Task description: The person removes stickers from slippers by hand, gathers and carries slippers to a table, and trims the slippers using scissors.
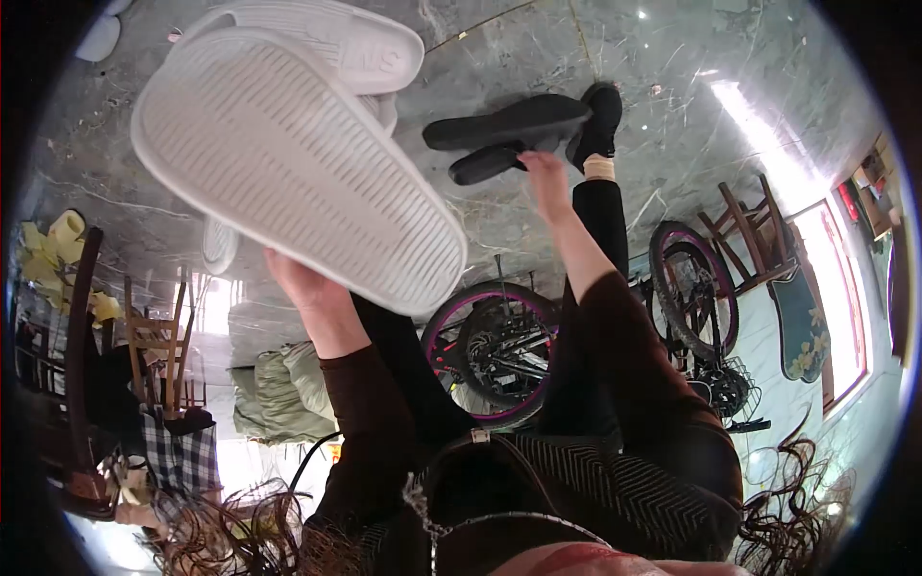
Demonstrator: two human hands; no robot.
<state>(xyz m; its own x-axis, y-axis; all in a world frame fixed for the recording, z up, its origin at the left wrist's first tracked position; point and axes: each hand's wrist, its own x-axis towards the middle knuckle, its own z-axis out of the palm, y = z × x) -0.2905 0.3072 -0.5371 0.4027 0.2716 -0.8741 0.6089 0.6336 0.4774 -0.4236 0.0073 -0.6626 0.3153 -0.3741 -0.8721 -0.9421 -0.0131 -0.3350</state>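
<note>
Left hand (pixel 309 293) grips large white slide (pixel 298 168) overhanging it, fingers hidden; off-centre hold could let it twist. Right hand (pixel 545 182) pinches nearer black slipper (pixel 483 165); fingertip-only hold could slip.

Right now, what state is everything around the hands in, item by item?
Left hand: holding, fingers partly hidden.
White slipper: raised, sole toward the camera.
Lettered white slipper: lettering showing, partly covered by the raised one.
Right hand: fingertips at the black footwear, grip unclear.
Black footwear: touched; on or off the floor, cannot tell.
Black shoe: worn.
</note>
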